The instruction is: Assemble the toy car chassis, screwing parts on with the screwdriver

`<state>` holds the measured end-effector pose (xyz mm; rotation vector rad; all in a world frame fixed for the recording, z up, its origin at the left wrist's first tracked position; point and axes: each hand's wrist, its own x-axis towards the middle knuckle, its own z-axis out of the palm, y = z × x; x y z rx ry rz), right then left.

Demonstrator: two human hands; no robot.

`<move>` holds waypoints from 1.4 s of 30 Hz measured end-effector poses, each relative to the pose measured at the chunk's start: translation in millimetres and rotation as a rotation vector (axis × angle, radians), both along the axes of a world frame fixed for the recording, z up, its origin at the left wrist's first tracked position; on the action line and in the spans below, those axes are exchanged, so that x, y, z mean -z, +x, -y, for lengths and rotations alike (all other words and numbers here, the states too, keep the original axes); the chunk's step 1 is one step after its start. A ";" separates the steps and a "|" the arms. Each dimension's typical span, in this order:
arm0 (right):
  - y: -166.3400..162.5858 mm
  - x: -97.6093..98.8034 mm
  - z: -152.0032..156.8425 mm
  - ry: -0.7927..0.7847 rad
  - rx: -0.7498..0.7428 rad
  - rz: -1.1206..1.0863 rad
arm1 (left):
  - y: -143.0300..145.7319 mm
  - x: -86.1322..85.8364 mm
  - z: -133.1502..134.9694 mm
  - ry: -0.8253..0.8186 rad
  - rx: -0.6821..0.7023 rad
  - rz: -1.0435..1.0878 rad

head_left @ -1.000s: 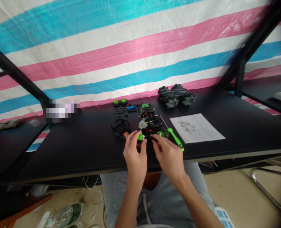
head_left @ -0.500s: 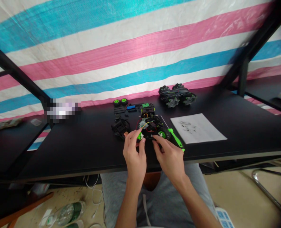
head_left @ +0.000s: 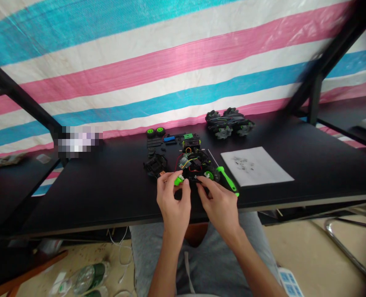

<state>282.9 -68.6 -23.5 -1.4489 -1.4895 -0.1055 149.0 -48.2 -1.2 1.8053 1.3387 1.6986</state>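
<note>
A partly dismantled toy car chassis with loose wires and a green-hubbed wheel lies before me on the black table. My left hand is closed, thumb and fingers curved round a bright green wheel hub with a white part at its side. Thumb and index finger of my right hand pinch together at the chassis' near edge; whatever is between them is too small to make out. A green-handled screwdriver rests just right of the chassis. Left of it sits a black plastic shell.
Behind are two small wheels, a blue battery and a green circuit board. A black toy car stands at the back. Tiny screws lie on a white sheet at right. The table's front edge is close.
My left fingers have shifted slightly left with the green hub, which now shows more between them. The right hand keeps nearly the same pinch. The whole view has drifted a little.
</note>
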 end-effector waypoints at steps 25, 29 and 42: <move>-3.4 4.4 1.2 0.033 0.003 0.030 | -4.1 -4.9 -2.6 -0.073 0.143 0.122; -3.0 4.1 1.3 0.029 0.000 0.025 | -5.2 -3.3 -4.0 -0.076 0.163 0.139; -1.7 3.6 2.3 0.011 0.004 0.010 | -9.7 -10.7 -7.1 -0.041 0.079 -0.046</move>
